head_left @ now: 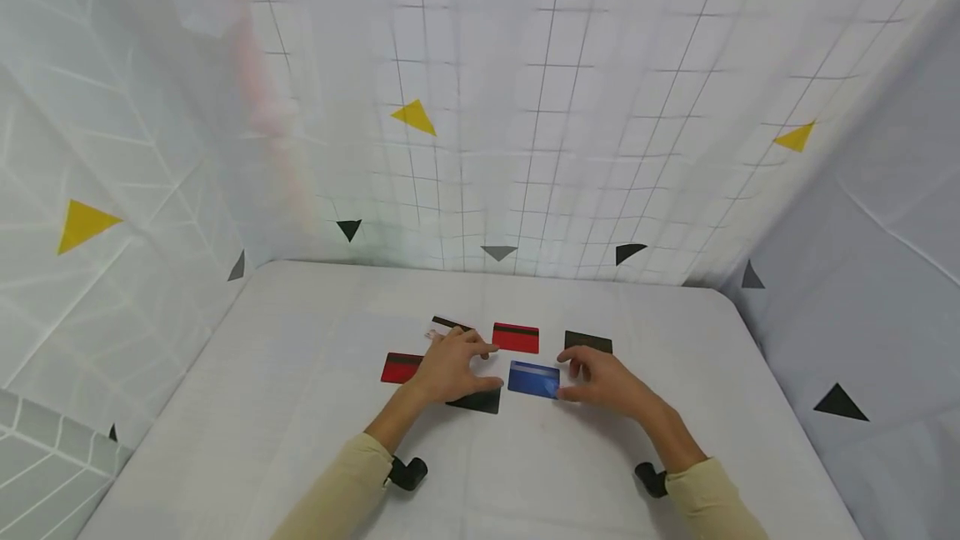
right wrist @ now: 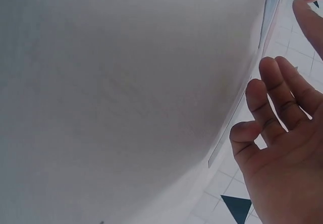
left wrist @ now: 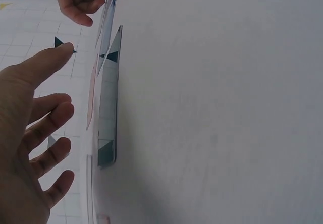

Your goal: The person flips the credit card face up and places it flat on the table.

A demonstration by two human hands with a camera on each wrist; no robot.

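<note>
Several bank-style cards lie on the white table. My left hand (head_left: pixel 450 367) hovers over the left ones with thumb and fingers spread, partly covering a white card with a black stripe (head_left: pixel 444 322), a red card (head_left: pixel 398 367) and a dark card (head_left: pixel 482 402). In the left wrist view, the fingers of the left hand (left wrist: pixel 30 123) hold nothing. On the right, my right hand (head_left: pixel 606 383) has its thumb at the right edge of a blue card (head_left: pixel 532 379). Its fingers are loosely bent and apart in the right wrist view. Behind it lies another dark card (head_left: pixel 588 341), partly hidden.
A second red card (head_left: pixel 515 338) with a dark stripe lies at the back middle, between the hands. White cloth walls with grid lines and coloured triangles enclose the table (head_left: pixel 300 307) at the back and sides. Black wrist camera mounts (head_left: pixel 408 473) sit below both hands.
</note>
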